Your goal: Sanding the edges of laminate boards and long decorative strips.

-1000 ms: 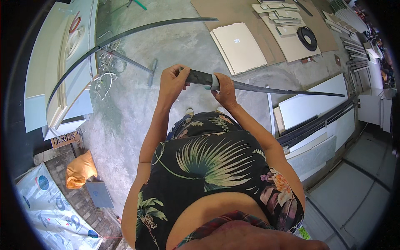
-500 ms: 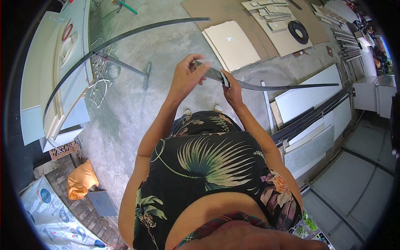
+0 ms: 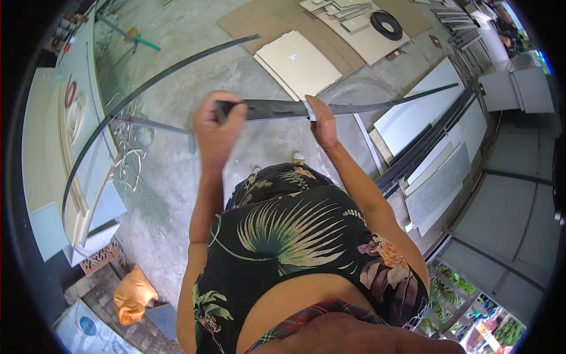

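A long, dark grey flat strip (image 3: 274, 110) stretches between my hands, in front of my body. My left hand (image 3: 213, 133) is closed around its left end, thumb and fingers pinching it; motion blurs the hand a little. My right hand (image 3: 322, 123) grips the strip further along. A small pale grey-white piece (image 3: 310, 111) is wrapped at the strip under my right fingers; I cannot make out its kind. Past my right hand the strip narrows and runs off to the right above the white panels (image 3: 421, 109).
A long thin dark curved bar (image 3: 150, 82) arches across the left, over a workbench (image 3: 88, 118) with boards. Cream panels (image 3: 300, 65) and a black coil (image 3: 386, 25) lie ahead on cardboard. Dark lengths (image 3: 424, 141) lie at right. An orange bag (image 3: 134, 295) sits lower left.
My left hand has moved left, away from my right hand, and now grips the strip's end. More of the strip shows between them. The whole view has shifted slightly.
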The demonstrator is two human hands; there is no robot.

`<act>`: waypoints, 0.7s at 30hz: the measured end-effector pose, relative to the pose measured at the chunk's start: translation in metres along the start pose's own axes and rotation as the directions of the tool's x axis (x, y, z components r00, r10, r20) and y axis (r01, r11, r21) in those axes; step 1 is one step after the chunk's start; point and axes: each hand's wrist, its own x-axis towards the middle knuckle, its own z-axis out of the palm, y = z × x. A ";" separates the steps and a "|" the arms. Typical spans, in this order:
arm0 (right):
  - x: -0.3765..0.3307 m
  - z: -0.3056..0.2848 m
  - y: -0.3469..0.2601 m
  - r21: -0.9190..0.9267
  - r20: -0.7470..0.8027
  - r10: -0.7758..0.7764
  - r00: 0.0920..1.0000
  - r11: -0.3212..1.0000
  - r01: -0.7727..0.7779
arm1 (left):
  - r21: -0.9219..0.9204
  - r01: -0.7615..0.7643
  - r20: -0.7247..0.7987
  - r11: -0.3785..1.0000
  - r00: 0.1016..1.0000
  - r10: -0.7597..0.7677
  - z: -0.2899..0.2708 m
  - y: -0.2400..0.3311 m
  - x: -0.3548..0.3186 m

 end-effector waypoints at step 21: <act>-0.050 -0.005 0.067 -0.064 0.067 0.094 0.993 0.994 -0.089 | -0.272 -0.363 -0.365 0.891 0.896 0.253 -0.292 0.237 0.043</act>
